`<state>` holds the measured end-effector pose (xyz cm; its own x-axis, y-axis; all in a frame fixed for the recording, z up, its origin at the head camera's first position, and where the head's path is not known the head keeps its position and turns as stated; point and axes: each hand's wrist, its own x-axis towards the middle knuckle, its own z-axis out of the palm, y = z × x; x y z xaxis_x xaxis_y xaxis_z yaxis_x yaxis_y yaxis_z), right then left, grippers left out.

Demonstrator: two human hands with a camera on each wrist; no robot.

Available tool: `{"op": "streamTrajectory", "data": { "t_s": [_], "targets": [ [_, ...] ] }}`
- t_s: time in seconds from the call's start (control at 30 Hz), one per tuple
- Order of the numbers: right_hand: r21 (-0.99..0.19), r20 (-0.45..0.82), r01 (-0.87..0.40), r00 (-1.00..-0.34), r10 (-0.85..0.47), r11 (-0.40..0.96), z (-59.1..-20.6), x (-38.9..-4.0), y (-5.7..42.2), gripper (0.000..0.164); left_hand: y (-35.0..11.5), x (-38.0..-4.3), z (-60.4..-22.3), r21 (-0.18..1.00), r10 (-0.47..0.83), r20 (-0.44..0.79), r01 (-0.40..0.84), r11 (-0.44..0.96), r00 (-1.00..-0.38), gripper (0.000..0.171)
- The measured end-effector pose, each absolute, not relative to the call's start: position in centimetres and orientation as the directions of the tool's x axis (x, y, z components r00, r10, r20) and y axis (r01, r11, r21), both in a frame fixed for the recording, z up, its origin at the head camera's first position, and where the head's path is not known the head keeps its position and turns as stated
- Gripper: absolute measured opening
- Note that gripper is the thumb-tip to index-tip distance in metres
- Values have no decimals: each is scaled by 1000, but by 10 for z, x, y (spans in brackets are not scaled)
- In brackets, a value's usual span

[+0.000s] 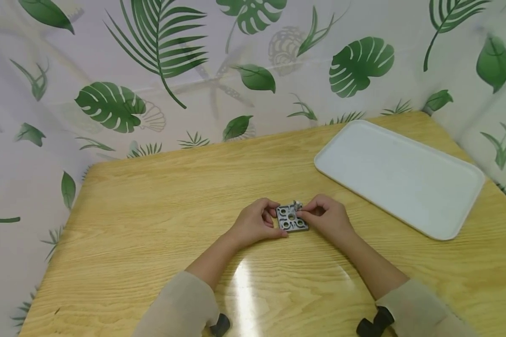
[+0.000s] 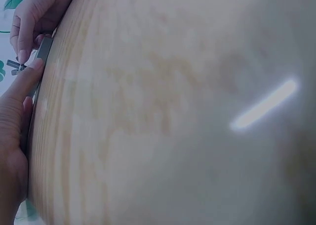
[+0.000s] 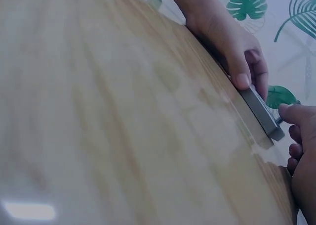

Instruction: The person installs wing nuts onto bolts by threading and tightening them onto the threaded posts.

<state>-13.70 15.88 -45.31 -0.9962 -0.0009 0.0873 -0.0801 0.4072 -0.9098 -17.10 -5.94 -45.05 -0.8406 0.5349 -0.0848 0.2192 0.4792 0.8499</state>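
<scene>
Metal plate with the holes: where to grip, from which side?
Likely the left end of the metal plate, coming from the left and pinching across its edges. It is squarish and flat with straight sides, and the left hand holds that end. The far-right corner looks poor: a small metal fitting stands up there, with the right hand at it.

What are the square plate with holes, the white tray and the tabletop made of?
Square plate: probably metal, since it is silvery grey with a dull sheen.
White tray: perhaps plastic; it looks smooth and even, but the pictures leave that open.
Tabletop: wood or a wood-look covering, with a glossy finish; it shows grain lines and a bright reflection.
</scene>
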Motion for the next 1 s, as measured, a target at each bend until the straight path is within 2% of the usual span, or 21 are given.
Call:
{"op": "streamTrajectory", "data": {
  "t_s": [0.2,0.37,0.53,0.67,0.83,1.0],
  "targets": [
    [-890,108,-74,-993,49,450,-453,-133,151,13,-61,-172,-453,852,532,-77,221,474,-843,64],
    [-889,66,-48,-998,25,455,-452,-133,154,16,-62,-172,-456,851,537,-71,230,473,-841,65],
    [-892,-3,-54,-992,-124,450,-446,-139,168,23,-60,-173,-454,852,533,-68,229,471,-844,65],
    [-933,-80,-14,-966,-247,360,-442,-153,185,34,-59,-173,-453,858,528,-77,214,467,-845,65],
    [-940,-217,78,-887,-407,333,-431,-178,197,40,-59,-174,-453,858,530,-89,206,471,-843,66],
    [-903,-306,40,-758,-576,427,-419,-205,198,41,-60,-173,-453,854,529,-83,213,474,-845,65]
  ]
}}
